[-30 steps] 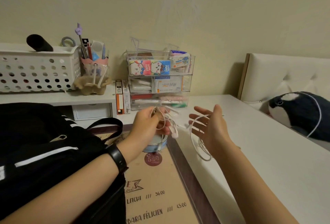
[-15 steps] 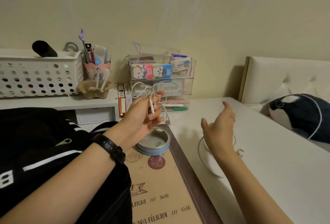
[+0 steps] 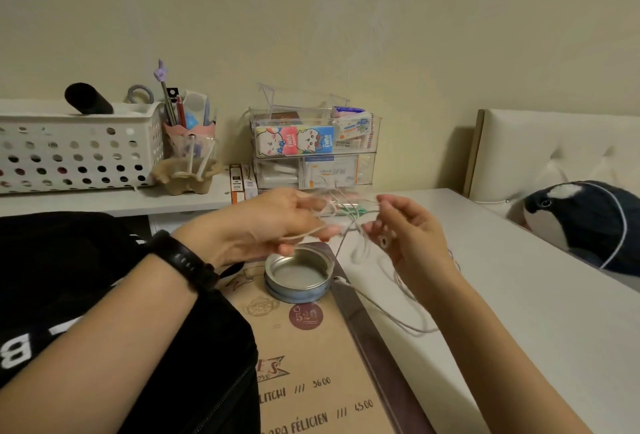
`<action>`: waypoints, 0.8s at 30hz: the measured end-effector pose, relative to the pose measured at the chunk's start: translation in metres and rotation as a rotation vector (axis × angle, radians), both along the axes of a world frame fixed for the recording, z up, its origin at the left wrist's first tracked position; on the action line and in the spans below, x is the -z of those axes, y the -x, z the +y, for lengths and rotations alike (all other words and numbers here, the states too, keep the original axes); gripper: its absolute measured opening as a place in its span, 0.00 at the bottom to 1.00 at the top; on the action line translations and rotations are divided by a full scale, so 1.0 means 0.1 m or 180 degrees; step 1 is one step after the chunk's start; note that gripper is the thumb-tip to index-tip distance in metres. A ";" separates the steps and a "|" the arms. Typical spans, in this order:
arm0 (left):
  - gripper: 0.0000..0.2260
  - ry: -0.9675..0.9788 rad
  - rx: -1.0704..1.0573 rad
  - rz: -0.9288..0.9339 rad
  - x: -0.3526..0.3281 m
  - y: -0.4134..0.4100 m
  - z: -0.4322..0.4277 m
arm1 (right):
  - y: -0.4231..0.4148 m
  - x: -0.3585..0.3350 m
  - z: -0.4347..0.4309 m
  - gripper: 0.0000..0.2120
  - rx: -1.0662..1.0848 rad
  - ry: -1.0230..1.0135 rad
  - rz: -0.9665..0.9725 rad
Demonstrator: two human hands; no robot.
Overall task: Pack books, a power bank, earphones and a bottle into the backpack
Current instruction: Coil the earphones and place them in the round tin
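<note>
Helper: Earphones (image 3: 351, 222), where are they right now?

Me: Strung between my two hands, above the round tin lid (image 3: 298, 274). My left grip (image 3: 273, 226) has its fingers curled through several loops of the white cord. My right grip (image 3: 405, 236) pinches the cord near what looks like an earbud, though blur keeps me from being sure. A long slack loop hangs under my right forearm and lies on the counter (image 3: 536, 312).

Helper: How will it handle?

Me: I judge it almost weightless, limp and quick to tangle. The wire is thin, so no tugging at the buds or the plug. Best to hold the bundle across the gathered loops, not by one strand.

Helper: And the backpack (image 3: 69, 278)?

Me: Black, just beside my left forearm, at the near left. I cannot see its opening from here. That loose tail could snag the tin lid, so I'd gather it in before carrying the bundle over
</note>
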State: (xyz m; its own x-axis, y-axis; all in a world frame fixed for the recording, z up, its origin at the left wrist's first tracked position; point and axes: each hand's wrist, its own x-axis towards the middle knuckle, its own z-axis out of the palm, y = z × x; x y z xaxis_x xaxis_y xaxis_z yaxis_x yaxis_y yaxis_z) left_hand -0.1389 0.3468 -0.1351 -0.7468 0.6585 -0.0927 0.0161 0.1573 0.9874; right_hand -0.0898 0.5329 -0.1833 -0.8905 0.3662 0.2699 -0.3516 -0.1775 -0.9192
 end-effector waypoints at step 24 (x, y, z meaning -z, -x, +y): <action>0.11 -0.2786 -0.2123 -0.0527 -0.32 0.34 -0.59 | 0.10 0.36 0.69 0.24 0.2893 -0.0961 -0.1661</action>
State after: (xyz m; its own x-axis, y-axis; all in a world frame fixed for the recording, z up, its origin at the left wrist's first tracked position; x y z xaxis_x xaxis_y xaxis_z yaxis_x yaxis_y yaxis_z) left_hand -0.1731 0.2875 -0.1035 -0.9969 0.0166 0.0763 0.0458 -0.6667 0.7439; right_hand -0.1002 0.6020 -0.2192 -0.3515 0.9276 0.1266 0.2085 0.2094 -0.9553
